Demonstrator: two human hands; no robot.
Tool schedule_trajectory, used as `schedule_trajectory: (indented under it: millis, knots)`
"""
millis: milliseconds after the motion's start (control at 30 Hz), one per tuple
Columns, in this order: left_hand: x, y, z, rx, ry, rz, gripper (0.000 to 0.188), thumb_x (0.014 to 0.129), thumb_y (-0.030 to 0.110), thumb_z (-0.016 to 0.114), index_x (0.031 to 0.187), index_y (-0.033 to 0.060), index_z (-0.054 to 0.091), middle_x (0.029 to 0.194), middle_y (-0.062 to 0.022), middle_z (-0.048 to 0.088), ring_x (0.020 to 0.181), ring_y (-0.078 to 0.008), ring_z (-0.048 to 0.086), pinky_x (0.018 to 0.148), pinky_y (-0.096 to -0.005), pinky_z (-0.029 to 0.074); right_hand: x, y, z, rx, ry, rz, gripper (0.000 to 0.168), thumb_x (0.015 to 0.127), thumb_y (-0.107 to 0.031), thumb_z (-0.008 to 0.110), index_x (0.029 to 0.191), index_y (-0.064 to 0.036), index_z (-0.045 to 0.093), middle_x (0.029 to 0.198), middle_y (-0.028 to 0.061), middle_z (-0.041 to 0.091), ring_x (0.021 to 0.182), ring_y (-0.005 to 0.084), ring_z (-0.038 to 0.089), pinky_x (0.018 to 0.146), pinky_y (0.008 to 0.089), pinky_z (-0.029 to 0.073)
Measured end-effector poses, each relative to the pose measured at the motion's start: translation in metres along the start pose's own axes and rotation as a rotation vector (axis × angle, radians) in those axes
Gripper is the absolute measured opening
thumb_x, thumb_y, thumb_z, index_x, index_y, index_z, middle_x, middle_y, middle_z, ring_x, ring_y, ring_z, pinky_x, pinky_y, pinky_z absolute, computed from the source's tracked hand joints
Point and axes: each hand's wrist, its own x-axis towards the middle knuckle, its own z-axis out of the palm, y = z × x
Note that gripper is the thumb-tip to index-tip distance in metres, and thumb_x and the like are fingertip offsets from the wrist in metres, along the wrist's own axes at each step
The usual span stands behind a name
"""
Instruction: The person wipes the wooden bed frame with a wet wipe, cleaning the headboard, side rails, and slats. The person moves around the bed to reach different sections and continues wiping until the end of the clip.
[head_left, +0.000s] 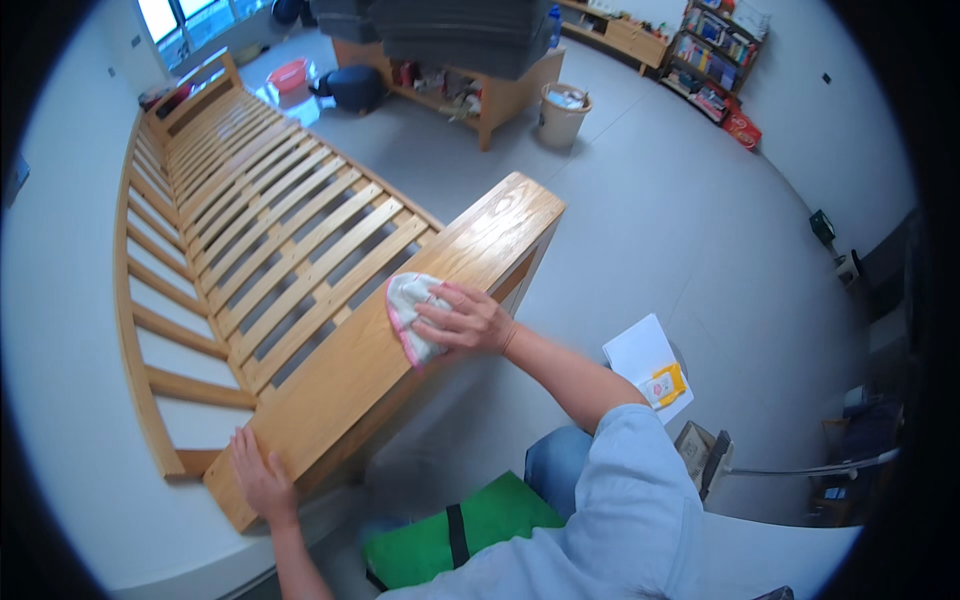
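A slatted wooden sofa frame (300, 255) stretches away from me along the left wall, with no cushions on its slats. Across its near end runs a broad, glossy wooden armrest (352, 360). My right hand (469, 319) presses a white cloth with pink edging (409, 307) against the middle of this armrest, the fingers spread over the fabric. At the armrest's lower left end, my left hand (262, 480) lies flat on the wood, fingers apart, holding nothing.
Below the armrest is a green bag with a black strap (465, 525). White paper bearing a yellow-and-white packet (664, 386) lies to the right, near a dustpan (697, 450). Farther off stand a bucket (562, 120), a wooden table (487, 105) under dark cushions (465, 34), and a bookshelf (712, 56).
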Motion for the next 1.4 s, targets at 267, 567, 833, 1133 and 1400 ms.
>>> schedule_trajectory:
  millis: [267,567,833,1133,1400]
  knots:
    - [-0.007,-0.008,0.018,-0.044,0.161,-0.023,0.045,0.097,0.023,0.045,0.135,0.0015,0.051,0.141,-0.0168,0.049,0.134,-0.0348,0.042,0.111,-0.0428,0.032,-0.013,0.01,0.014,-0.054,0.141,-0.172,0.049,0.073,-0.049,0.071,0.111,-0.019,0.062,0.119,0.0037,0.061,0.11,0.0281,0.06,0.094,0.0421,0.05]
    - [-0.011,-0.002,0.019,-0.055,0.212,-0.062,0.043,0.097,0.023,0.047,0.132,0.0004,0.054,0.138,-0.017,0.052,0.131,-0.0337,0.045,0.11,-0.0413,0.033,-0.105,0.124,-0.024,-0.257,0.029,0.169,0.072,0.069,-0.036,0.079,0.132,-0.02,0.049,0.139,0.0082,0.047,0.131,0.0379,0.042,0.112,0.0498,0.035]
    - [-0.009,0.002,0.019,-0.027,0.18,-0.055,0.043,0.099,0.025,0.045,0.135,0.004,0.051,0.14,-0.014,0.05,0.132,-0.0328,0.043,0.11,-0.0408,0.033,-0.147,0.1,0.005,-0.08,0.307,0.57,0.069,0.069,-0.001,0.072,0.133,-0.013,0.051,0.145,0.0136,0.042,0.138,0.0414,0.032,0.116,0.0501,0.028]
    - [-0.006,0.003,0.014,-0.083,0.162,-0.039,0.041,0.098,0.026,0.046,0.133,0.0047,0.052,0.138,-0.0147,0.05,0.129,-0.0339,0.045,0.107,-0.0408,0.036,-0.145,0.057,0.064,-0.188,-0.328,0.734,0.054,0.098,-0.04,0.042,0.127,0.003,0.057,0.141,0.0147,0.05,0.136,0.0313,0.039,0.114,0.0413,0.029]
    - [-0.009,0.004,0.015,-0.092,0.175,-0.059,0.041,0.098,0.026,0.047,0.133,0.005,0.052,0.137,-0.0144,0.051,0.127,-0.0338,0.047,0.106,-0.041,0.037,-0.117,0.058,0.064,0.052,-0.747,0.848,0.058,0.096,-0.049,0.037,0.122,-0.003,0.061,0.134,0.013,0.056,0.129,0.0287,0.047,0.109,0.0383,0.036]
